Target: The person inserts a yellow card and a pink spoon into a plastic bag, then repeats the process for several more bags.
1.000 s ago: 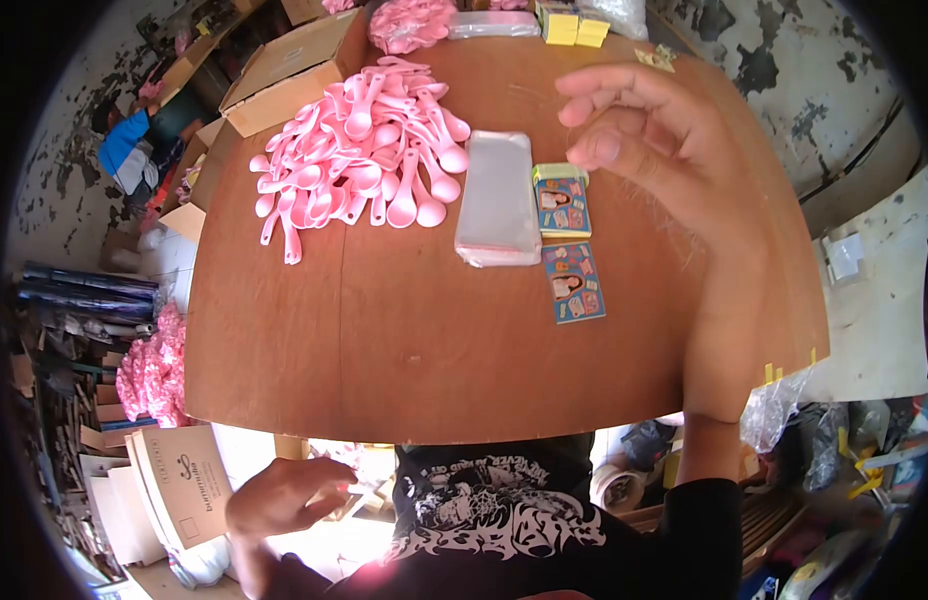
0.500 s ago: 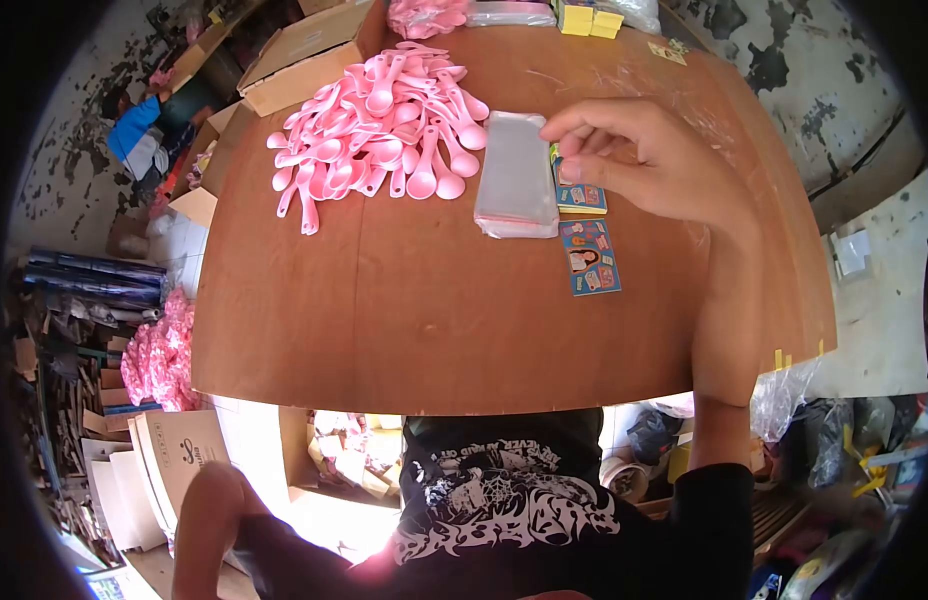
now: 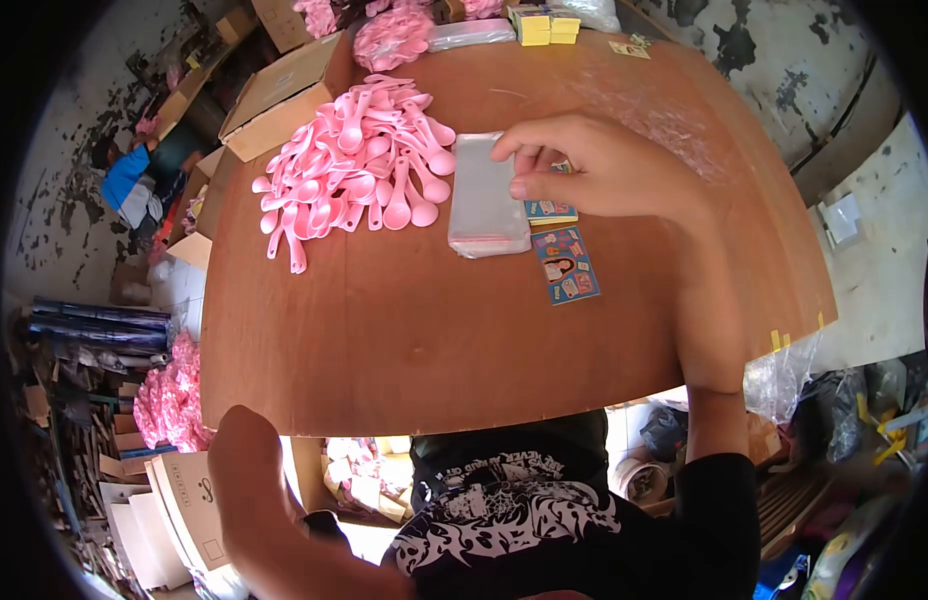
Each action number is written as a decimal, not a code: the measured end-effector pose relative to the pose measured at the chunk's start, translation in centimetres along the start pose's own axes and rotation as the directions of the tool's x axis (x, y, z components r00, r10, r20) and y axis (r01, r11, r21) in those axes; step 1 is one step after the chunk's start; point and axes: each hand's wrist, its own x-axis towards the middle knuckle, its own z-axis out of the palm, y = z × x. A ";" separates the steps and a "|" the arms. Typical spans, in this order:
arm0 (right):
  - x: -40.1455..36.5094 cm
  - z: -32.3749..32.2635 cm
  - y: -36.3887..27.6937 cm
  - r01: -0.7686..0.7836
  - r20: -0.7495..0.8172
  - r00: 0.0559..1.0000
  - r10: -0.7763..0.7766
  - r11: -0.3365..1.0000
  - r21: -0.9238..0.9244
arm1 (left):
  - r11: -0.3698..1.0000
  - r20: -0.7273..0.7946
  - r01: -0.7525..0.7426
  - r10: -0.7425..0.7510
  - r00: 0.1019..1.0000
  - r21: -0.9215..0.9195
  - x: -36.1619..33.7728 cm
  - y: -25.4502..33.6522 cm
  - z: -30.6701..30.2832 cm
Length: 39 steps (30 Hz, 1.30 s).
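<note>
My right hand (image 3: 584, 165) hovers at the stack of clear plastic bags (image 3: 484, 195), its curled fingers apart over the bags' right edge and nothing visible between them. It partly covers a stack of blue cards (image 3: 550, 211). One loose blue card (image 3: 566, 266) lies just below that stack. Left of the bags is a heap of pink spoons (image 3: 359, 170). My left hand (image 3: 246, 430) is at the table's front left edge, foreshortened, with its fingers not distinguishable.
An open cardboard box (image 3: 284, 95) stands behind the spoons. Yellow card stacks (image 3: 546, 27), bagged pink items (image 3: 394, 38) and a flat clear pack (image 3: 472, 35) lie along the far edge. A person in blue (image 3: 127, 185) is at the far left.
My left arm has risen from below the table to its front left edge. The view has shifted, and my right hand is now closer over the bags.
</note>
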 end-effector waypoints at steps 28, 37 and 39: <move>1.4 8.7 5.0 0.015 -0.184 0.982 -0.036 0.993 -0.113 | 0.429 -0.199 -0.896 0.893 0.403 0.110 19.7 5.4 -2.5; 2.1 8.9 5.9 -0.158 -0.105 0.983 0.152 0.986 -0.046 | 0.694 -0.564 -0.533 0.713 0.416 0.484 12.7 -3.0 -3.5; 2.3 8.4 5.6 -0.074 -0.173 0.983 0.055 0.992 -0.106 | 0.804 -0.743 -0.335 0.588 0.320 0.491 9.8 -6.3 -4.3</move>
